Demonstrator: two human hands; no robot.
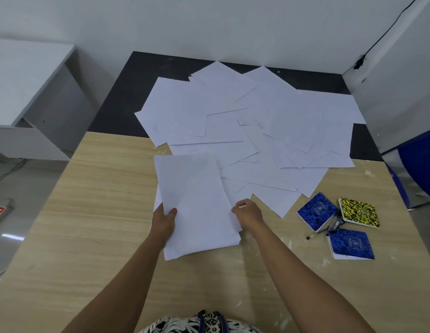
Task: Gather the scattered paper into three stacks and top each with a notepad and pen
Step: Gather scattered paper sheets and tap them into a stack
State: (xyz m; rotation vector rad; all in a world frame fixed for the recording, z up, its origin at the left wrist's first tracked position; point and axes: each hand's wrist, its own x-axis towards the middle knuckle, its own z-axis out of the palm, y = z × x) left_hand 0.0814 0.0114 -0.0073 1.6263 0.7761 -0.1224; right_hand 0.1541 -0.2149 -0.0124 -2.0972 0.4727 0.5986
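Flat white sheets (197,203) (rectangular) on woodgrain (89,212)

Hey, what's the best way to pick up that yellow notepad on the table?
Probably pinch the yellow notepad across its two long edges from above. It lies flat on the table, cover up, so nothing sticks up to grab. Its near-left corner sits close to a blue notepad and pens, so the right edge looks freest.

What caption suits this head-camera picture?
Both hands hold a gathered paper stack before scattered sheets; three notepads wait.
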